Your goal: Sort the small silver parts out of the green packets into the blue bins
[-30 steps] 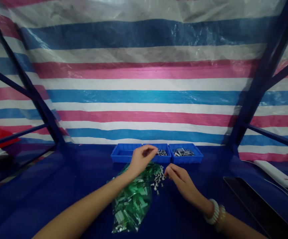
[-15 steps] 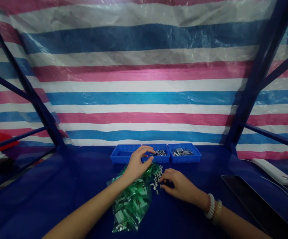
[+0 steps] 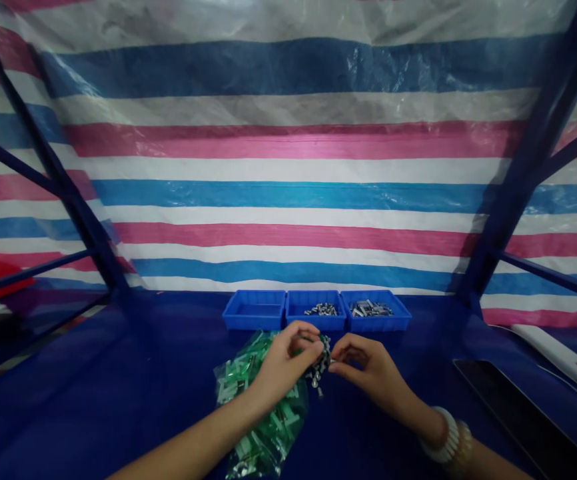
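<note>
A loose pile of small silver screws (image 3: 315,381) lies on the blue table, beside a clear bag of green and white parts (image 3: 268,433). My left hand (image 3: 288,357) reaches over the bag, its thumb and fingers curled together at the pile's upper edge; whatever is between the fingertips is hidden. On the pile's right side, my right hand (image 3: 368,367) pinches a small screw between thumb and forefinger. White and pale beaded bracelets circle the right wrist.
Behind the hands stand three blue bins: a left bin (image 3: 254,325) with nothing visible inside, a middle bin (image 3: 313,325) with small metal parts, a right bin (image 3: 378,325) with longer ones. A dark phone-like slab (image 3: 518,413) and a white device (image 3: 558,350) lie right.
My left hand has come down from near the middle bin to the pile, its fingers closing. My right hand has lifted slightly, now with a small screw in its pinch.
</note>
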Demonstrator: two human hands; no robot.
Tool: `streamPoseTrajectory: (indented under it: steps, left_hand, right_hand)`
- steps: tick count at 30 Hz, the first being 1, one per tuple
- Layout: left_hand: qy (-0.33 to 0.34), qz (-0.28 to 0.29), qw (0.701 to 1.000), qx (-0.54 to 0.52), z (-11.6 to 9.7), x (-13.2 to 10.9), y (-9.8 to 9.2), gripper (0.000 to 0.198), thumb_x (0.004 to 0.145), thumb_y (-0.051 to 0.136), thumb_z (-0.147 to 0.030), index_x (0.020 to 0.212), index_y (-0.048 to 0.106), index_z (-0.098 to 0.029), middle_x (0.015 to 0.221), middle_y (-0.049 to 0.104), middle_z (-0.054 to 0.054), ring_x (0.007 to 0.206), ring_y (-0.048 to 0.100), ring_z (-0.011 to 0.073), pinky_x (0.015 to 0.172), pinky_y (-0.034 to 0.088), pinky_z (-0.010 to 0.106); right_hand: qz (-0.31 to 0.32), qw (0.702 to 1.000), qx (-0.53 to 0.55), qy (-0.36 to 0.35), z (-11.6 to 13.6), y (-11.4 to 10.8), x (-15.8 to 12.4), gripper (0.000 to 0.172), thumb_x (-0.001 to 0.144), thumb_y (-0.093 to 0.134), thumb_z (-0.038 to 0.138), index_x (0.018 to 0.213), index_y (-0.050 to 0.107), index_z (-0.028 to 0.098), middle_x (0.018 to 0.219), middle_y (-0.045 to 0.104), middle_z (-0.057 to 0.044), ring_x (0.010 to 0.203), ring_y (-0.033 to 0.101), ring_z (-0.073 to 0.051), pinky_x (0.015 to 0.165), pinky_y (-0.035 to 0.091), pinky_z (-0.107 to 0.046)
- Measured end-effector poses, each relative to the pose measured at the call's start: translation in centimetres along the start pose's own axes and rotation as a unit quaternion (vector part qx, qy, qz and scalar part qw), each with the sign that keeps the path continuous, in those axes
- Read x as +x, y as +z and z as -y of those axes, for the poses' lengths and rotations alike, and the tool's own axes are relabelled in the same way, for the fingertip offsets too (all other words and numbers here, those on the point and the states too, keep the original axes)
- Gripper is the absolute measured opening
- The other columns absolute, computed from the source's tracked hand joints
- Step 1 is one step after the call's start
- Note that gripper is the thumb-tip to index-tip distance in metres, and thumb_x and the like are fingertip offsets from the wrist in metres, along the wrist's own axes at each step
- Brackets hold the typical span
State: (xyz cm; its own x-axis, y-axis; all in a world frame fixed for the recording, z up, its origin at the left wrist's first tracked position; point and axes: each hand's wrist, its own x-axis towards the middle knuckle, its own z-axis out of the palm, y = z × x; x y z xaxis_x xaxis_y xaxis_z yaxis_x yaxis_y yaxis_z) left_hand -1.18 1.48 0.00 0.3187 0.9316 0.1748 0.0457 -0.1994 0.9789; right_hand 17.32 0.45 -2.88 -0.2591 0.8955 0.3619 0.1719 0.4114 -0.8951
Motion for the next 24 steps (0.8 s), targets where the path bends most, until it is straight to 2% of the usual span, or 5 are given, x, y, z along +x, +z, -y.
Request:
streamPoseTrajectory:
  steps: [5, 13, 17, 19, 24]
  left_hand:
    - [-0.139, 0.062, 0.974, -0.168, 0.2, -0.8, 0.8, 0.026, 0.073, 0.077, -0.033, 0.085, 0.064, -0.014, 0.073, 0.067, 0.001, 0.068, 0.064, 0.0106, 0.068, 0.050, 0.022]
    - [-0.180, 0.084, 0.952, -0.234, -0.1, -0.9, 0.8, 0.024, 0.070, 0.080, -0.026, 0.082, 0.064, -0.012, 0.073, 0.065, 0.001, 0.069, 0.064, 0.0097, 0.070, 0.051, 0.021]
    - [-0.130, 0.069, 0.966, -0.213, -0.4, -0.9, 0.9, 0.023, 0.068, 0.080, -0.020, 0.081, 0.063, -0.014, 0.069, 0.062, -0.001, 0.064, 0.059, 0.0071, 0.062, 0.047, 0.017]
    - [-0.081, 0.066, 0.980, -0.168, -0.4, -0.9, 0.9, 0.021, 0.068, 0.078, -0.016, 0.081, 0.062, -0.014, 0.072, 0.062, -0.001, 0.065, 0.059, 0.0078, 0.059, 0.045, 0.017]
    - [0.115, 0.055, 0.991, -0.028, -0.5, -1.2, 1.1, 0.018, 0.069, 0.065, -0.003, 0.082, 0.063, -0.015, 0.084, 0.059, 0.003, 0.076, 0.061, 0.0139, 0.069, 0.051, 0.025]
  right_hand:
    - [-0.044, 0.998, 0.028, -0.043, 0.7, 0.1, -0.4, 0.015, 0.075, 0.075, 0.029, 0.076, 0.065, 0.018, 0.071, 0.062, -0.001, 0.065, 0.059, -0.015, 0.060, 0.049, -0.027]
    - [-0.035, 0.997, 0.024, -0.057, 1.2, 0.3, -0.7, 0.010, 0.075, 0.075, 0.025, 0.077, 0.066, 0.020, 0.074, 0.061, -0.001, 0.067, 0.055, -0.015, 0.062, 0.046, -0.028]
    - [-0.035, 0.993, 0.112, -0.012, 1.3, 0.3, -0.5, 0.026, 0.070, 0.079, 0.035, 0.088, 0.066, 0.020, 0.076, 0.064, -0.001, 0.067, 0.057, -0.015, 0.063, 0.047, -0.028]
    - [-0.036, 0.989, 0.141, 0.024, 1.2, 0.2, -0.4, 0.029, 0.078, 0.069, 0.046, 0.086, 0.066, 0.018, 0.071, 0.063, -0.001, 0.064, 0.058, -0.014, 0.061, 0.046, -0.027]
    - [0.003, 0.985, 0.150, 0.082, 0.8, 0.4, -0.2, 0.044, 0.089, 0.052, 0.051, 0.069, 0.064, 0.014, 0.058, 0.059, -0.001, 0.053, 0.054, -0.012, 0.054, 0.041, -0.024]
